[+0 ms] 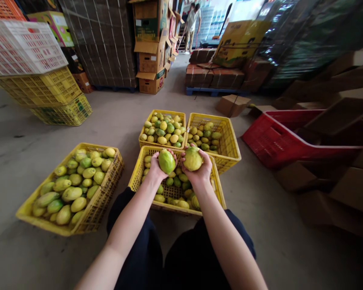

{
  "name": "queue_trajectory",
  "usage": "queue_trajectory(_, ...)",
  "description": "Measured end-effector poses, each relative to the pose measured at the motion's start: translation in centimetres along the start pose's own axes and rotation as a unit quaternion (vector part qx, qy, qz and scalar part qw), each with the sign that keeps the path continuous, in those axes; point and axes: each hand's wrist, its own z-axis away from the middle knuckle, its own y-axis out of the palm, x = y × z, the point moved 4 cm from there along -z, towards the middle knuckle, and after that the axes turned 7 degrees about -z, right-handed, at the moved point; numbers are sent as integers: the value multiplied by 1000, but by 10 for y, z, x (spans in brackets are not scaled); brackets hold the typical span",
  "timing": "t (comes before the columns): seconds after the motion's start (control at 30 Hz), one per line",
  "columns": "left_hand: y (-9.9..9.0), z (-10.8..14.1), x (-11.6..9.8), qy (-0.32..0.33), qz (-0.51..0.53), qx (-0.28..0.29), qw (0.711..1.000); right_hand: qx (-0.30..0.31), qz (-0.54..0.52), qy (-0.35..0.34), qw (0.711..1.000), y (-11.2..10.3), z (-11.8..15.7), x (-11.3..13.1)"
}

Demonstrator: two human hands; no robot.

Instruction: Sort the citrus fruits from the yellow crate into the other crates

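My left hand (157, 166) holds a green fruit (167, 161), its fingers wrapped round the far side. In my right hand (203, 168) is a rounder yellow-green fruit (192, 158). Both hands are raised side by side above a yellow crate (177, 207) that has several green and yellow fruits in it. Behind it stand two more yellow crates: a full one (162, 144) at the left and a partly filled one (230, 145) at the right. Another yellow crate (87, 215), heaped with fruits, sits on the floor to the left.
A red crate (268, 139) and cardboard boxes (355, 187) lie at the right. Stacked crates (38, 88) stand at the upper left. Wrapped pallets and boxes (214, 76) are at the back, where a person (192, 26) stands.
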Motion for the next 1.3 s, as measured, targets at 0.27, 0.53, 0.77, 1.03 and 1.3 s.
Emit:
queue_trajectory(0.27, -3, -6, -7, 52, -26, -6, 998, -13, -18, 5, 1000, 1, 1, 2)
queue_trajectory(0.53, 2, -7, -7, 74, -89, 10, 993, -15, -28, 4, 1000, 1, 1, 2)
queue_trajectory(0.77, 2, -4, -7, 68, -51, 7, 996, -10, -25, 6, 1000, -1, 0, 2)
queue_trajectory(1.03, -4, -9, -3, 58, 1, -21, 998, -20, -26, 12, 999, 0, 0, -1)
queue_trajectory(1.3, -13, -11, -5, 74, 75, -110, 988, -34, -16, 18, 999, 1, 1, -1)
